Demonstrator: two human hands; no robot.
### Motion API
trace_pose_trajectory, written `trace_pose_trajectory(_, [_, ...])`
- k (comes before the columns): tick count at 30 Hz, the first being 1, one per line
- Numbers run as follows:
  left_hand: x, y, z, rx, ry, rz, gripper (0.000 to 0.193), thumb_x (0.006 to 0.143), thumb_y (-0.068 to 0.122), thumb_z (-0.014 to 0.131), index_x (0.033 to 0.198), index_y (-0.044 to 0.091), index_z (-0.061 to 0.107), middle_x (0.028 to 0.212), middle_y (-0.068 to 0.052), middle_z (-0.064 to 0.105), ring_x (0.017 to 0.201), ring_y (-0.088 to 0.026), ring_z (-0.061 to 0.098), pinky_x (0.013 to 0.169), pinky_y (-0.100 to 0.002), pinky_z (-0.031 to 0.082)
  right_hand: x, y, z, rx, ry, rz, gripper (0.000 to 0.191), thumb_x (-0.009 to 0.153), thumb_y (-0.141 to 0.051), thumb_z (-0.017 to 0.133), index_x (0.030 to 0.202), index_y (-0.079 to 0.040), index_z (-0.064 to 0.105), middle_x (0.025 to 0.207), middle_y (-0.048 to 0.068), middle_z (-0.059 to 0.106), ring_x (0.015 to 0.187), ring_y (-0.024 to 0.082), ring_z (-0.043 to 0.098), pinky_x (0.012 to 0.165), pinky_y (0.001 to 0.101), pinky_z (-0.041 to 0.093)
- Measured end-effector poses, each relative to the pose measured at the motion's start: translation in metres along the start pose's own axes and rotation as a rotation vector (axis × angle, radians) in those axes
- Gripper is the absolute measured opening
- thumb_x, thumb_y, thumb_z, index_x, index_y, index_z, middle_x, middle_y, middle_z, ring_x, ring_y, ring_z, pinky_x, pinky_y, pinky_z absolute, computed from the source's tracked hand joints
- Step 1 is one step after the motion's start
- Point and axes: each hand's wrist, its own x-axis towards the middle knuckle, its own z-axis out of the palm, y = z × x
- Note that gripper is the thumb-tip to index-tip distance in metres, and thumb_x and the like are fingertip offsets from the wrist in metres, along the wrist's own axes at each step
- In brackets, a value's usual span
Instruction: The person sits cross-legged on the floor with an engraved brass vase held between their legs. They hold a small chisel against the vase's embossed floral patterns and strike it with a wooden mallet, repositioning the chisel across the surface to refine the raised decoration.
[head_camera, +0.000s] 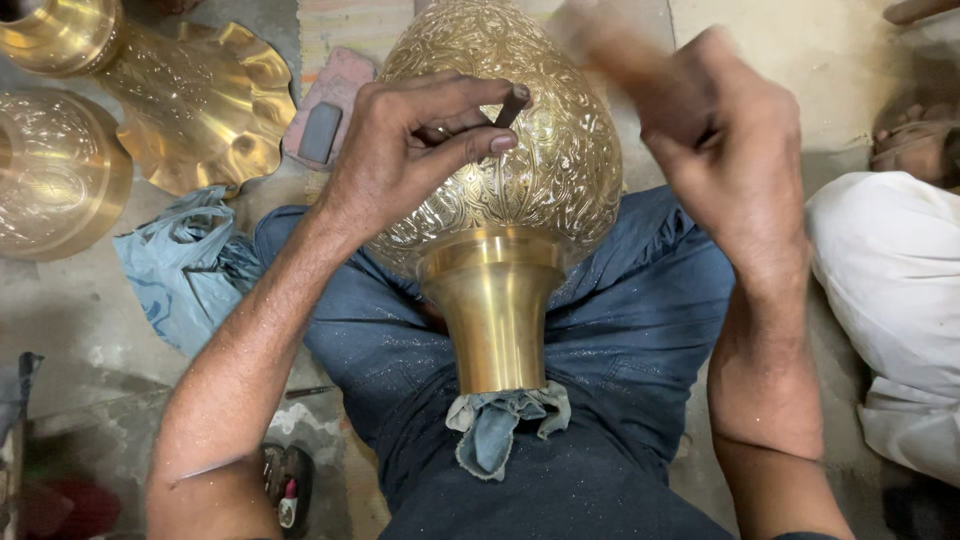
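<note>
Grey concrete floor (90, 340) fills the frame, dusty and scuffed, with a person sitting on it in blue trousers (620, 330). Across the lap lies a brass vase (520, 170), its round engraved body toward the top centre of the frame and its smooth flared neck (493, 320) pointing down toward the viewer. A scrap of blue cloth (500, 425) is stuffed in the mouth of the neck.

The left hand (415, 150) rests on the upper left of the vase body. Its fingers (470, 145) are pinched together on a small dark chisel (512, 105), whose tip meets the engraved metal near the top of the body. The right hand (725, 150) is at the upper right of the frame, just beside the vase and above the right thigh. It is blurred; its fingers look curled around a handle (610, 55) that reaches toward the upper centre, but whether they are clamped on it I cannot tell for sure.

At the upper left of the frame lie more brass pieces: a fluted bowl (205, 110), a round pot (55, 170) at the left edge, and another rim in the corner. A crumpled blue bag (180, 270) lies on the floor between these and the left thigh. A flat reddish block (335, 95) with a dark grey stone (320, 132) on it sits just left of the vase body. White cloth (890, 290) covers the right edge of the frame.
</note>
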Motion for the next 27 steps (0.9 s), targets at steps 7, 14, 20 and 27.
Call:
trace_pose_trajectory(7, [0.001, 0.001, -0.002, 0.017, -0.013, 0.024, 0.034, 0.101, 0.015, 0.081, 0.131, 0.006, 0.071, 0.115, -0.008, 0.077, 0.099, -0.016, 0.078, 0.082, -0.029, 0.068, -0.008, 0.008, 0.002, 0.097, 0.034, -0.148, 0.030, 0.093, -0.001, 0.075, 0.118, 0.001, 0.057, 0.103, 0.016, 0.069, 0.105, 0.033, 0.073, 0.088, 0.0413, 0.056])
trace_pose_trajectory(14, [0.001, 0.005, -0.005, -0.017, -0.032, -0.014, 0.034, 0.100, 0.016, 0.081, 0.131, 0.006, 0.071, 0.112, -0.007, 0.077, 0.098, -0.015, 0.077, 0.081, -0.028, 0.067, -0.009, 0.004, 0.008, -0.023, 0.007, -0.053, 0.027, 0.098, -0.001, 0.078, 0.118, 0.001, 0.060, 0.104, 0.017, 0.071, 0.101, 0.036, 0.070, 0.088, 0.0419, 0.053])
trace_pose_trajectory(20, [0.002, 0.000, -0.005, -0.036, -0.048, 0.015, 0.032, 0.103, 0.014, 0.077, 0.134, 0.007, 0.070, 0.115, -0.008, 0.076, 0.104, -0.016, 0.078, 0.089, -0.030, 0.069, -0.009, -0.004, 0.005, -0.155, 0.046, -0.115, 0.027, 0.090, 0.001, 0.078, 0.110, 0.002, 0.060, 0.093, 0.014, 0.068, 0.090, 0.031, 0.067, 0.079, 0.0437, 0.052])
trace_pose_trajectory(27, [0.004, -0.001, -0.004, -0.016, -0.067, 0.000, 0.031, 0.102, 0.013, 0.078, 0.131, 0.006, 0.071, 0.116, -0.009, 0.077, 0.105, -0.018, 0.078, 0.090, -0.030, 0.068, -0.009, -0.013, 0.005, -0.016, 0.065, 0.064, 0.027, 0.092, -0.004, 0.079, 0.103, -0.001, 0.055, 0.083, 0.012, 0.058, 0.079, 0.026, 0.056, 0.075, 0.0422, 0.048])
